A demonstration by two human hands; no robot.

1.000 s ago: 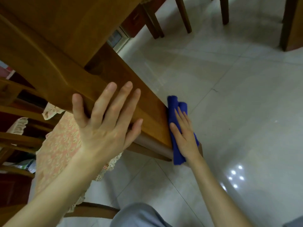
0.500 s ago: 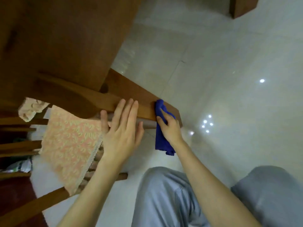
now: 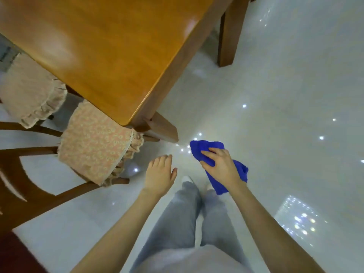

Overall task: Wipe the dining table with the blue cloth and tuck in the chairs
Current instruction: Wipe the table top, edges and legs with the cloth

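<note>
Blue cloth [image 3: 206, 152]: bunched, right hand [image 3: 220, 166] gripping it palm-down over the floor, forearm reaching forward. Left hand [image 3: 159, 174]: hanging empty, fingers loosely extended. Dining table [image 3: 110, 56] corner lying ahead-left of both hands; cushioned chair [image 3: 94, 142] sitting left of the left hand.

right hand [image 3: 220, 166] grips blue cloth [image 3: 208, 152] | left hand [image 3: 160, 174] empty, spread | both clear of table [image 3: 110, 46]

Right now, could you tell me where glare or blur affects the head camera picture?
Head view: pale glare washes over the table top; bright specks of reflected light dot the glossy floor; the wide lens bends the table edges; the left hand and the right hand holding the blue cloth look fairly sharp.
</note>
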